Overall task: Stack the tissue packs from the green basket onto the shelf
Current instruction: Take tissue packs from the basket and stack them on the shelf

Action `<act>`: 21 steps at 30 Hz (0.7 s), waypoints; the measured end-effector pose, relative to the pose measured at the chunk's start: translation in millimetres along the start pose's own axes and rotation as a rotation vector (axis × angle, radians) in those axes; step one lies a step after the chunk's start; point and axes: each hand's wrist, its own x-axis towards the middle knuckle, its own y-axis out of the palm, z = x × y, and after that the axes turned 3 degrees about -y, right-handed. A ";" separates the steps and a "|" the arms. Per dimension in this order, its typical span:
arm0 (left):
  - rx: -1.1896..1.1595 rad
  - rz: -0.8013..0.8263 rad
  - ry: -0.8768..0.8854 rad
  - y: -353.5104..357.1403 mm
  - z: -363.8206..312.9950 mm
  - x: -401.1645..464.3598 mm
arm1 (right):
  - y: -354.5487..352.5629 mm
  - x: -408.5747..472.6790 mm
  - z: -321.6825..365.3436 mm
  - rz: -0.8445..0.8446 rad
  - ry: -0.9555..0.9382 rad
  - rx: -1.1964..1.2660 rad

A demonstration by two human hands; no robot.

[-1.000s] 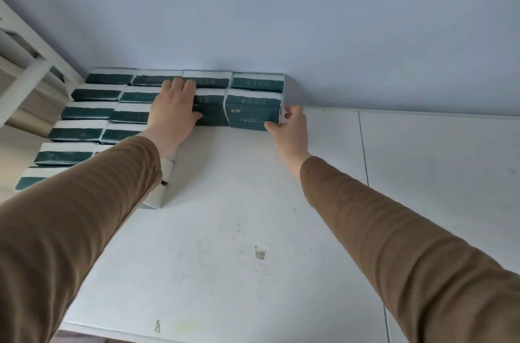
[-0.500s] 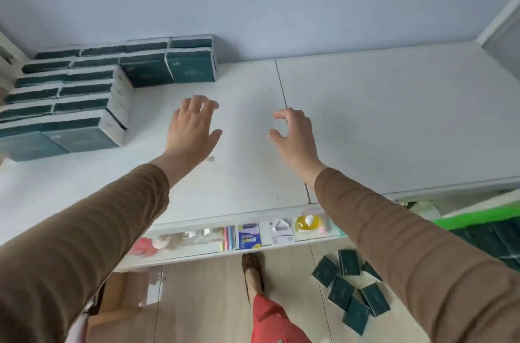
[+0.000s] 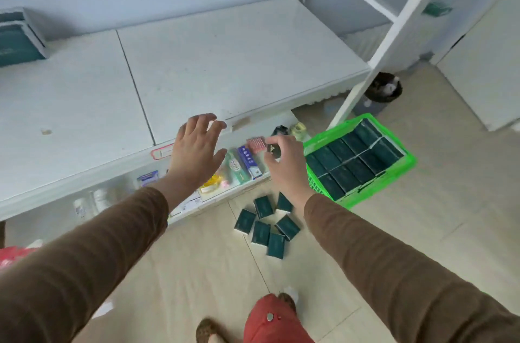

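Note:
A bright green basket [image 3: 399, 172] stands on the floor at the right, filled with dark teal tissue packs [image 3: 353, 157]. Several more teal packs [image 3: 266, 226] lie loose on the floor below my hands. The stacked packs [image 3: 17, 39] on the white shelf [image 3: 219, 61] show only at the far left edge. My left hand [image 3: 197, 151] hovers over the shelf's front edge, fingers spread, holding nothing. My right hand [image 3: 285, 165] hangs just left of the basket with fingers loosely curled and nothing in it.
A lower shelf [image 3: 239, 168] holds small boxes and bottles under the front edge. A white frame post [image 3: 374, 61] rises beside the basket. A dark bin [image 3: 381, 92] stands behind it. My foot and red trouser leg [image 3: 270, 320] are at the bottom.
Both hands have left the stacked packs and drawn back toward me, empty. My view has swung right and down, bringing the green basket and floor into sight.

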 end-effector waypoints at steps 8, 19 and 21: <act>-0.050 0.171 0.184 97.7 -179.5 77.0 | -99.9 5.6 -182.5 -0.010 0.242 -0.003; -0.097 0.562 0.226 326.1 -382.3 240.3 | -175.3 98.8 -496.8 0.061 0.644 -0.120; -0.078 0.595 0.226 361.8 -406.8 273.6 | -176.2 110.5 -537.3 0.062 0.658 -0.219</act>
